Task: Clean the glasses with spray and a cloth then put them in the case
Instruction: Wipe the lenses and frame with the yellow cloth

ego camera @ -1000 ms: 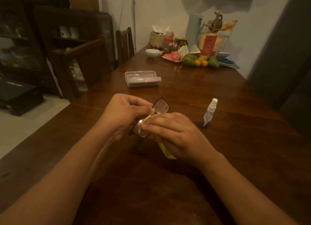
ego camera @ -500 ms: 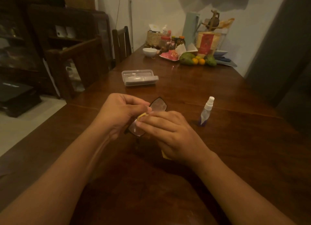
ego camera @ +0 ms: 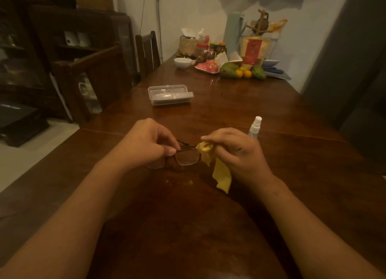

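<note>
Clearly the glasses [ego camera: 186, 156] — light, thin, easily bent — sit pinched at the bridge in my left hand [ego camera: 149, 146], just left of my right hand [ego camera: 236, 151] bunching the soft cloth [ego camera: 221, 170].

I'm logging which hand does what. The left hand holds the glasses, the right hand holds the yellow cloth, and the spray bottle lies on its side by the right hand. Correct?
Not quite: in the head view the spray bottle stands upright behind the right hand. The left hand does hold the glasses, and the right hand the yellow cloth.
</note>
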